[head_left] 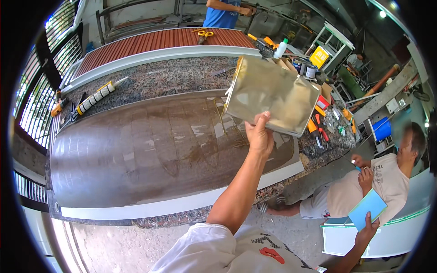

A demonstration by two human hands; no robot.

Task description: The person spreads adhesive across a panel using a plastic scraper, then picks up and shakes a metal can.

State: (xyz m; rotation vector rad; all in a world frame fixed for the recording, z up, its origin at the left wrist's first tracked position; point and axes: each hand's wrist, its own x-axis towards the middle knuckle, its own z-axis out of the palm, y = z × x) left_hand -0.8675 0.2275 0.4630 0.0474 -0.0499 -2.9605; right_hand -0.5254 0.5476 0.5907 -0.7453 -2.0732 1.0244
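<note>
My left hand is closed on the lower edge of a rectangular metal tin, gold-coloured and dull. The tin is tilted above the right part of a large dark brown sheet. Below the tin's left edge, thin yellowish strands of a sticky-looking liquid show, with wet streaks and smears on the sheet. At the lower right, my right hand grips a flat light-blue rectangular sheet with a yellowish edge. It is away from the table, in front of another person.
A caulking gun lies at the table's left. Yellow-handled scissors rest on a ribbed reddish-brown panel. Knives and tools, a white bottle and cans crowd the right end. One person stands right, another beyond the table.
</note>
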